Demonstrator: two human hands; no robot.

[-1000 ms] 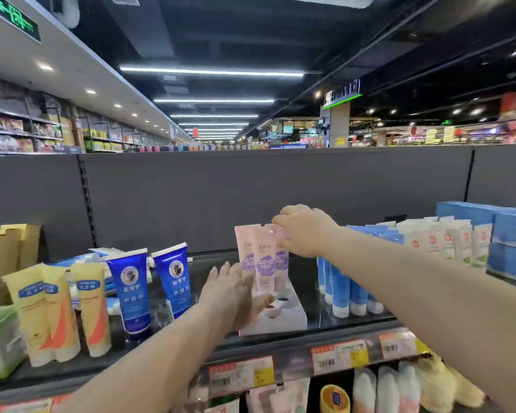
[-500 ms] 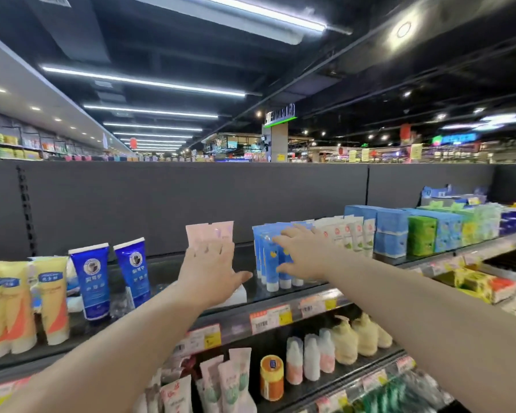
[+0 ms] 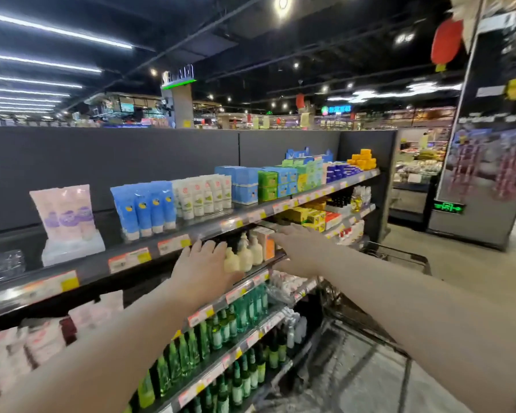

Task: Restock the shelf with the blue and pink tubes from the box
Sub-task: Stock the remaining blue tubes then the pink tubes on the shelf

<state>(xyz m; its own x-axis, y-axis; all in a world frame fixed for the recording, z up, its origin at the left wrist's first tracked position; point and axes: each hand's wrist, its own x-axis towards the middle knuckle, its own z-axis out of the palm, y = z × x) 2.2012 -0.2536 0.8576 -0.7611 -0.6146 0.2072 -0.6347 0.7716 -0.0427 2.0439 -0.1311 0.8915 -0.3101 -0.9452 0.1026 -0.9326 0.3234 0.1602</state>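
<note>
Both hands empty with fingers spread, left hand (image 3: 203,269) and right hand (image 3: 298,251) hovering below the top shelf (image 3: 167,251), blue tubes (image 3: 145,208) upright on that shelf, pink tubes (image 3: 64,211) left of them in a white tray (image 3: 72,248), wire cart (image 3: 396,260) off right

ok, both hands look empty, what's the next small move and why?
Probably swing on toward the cart for more tubes: left hand and right hand are open and empty, while pink tubes and blue tubes stand shelved.
</note>
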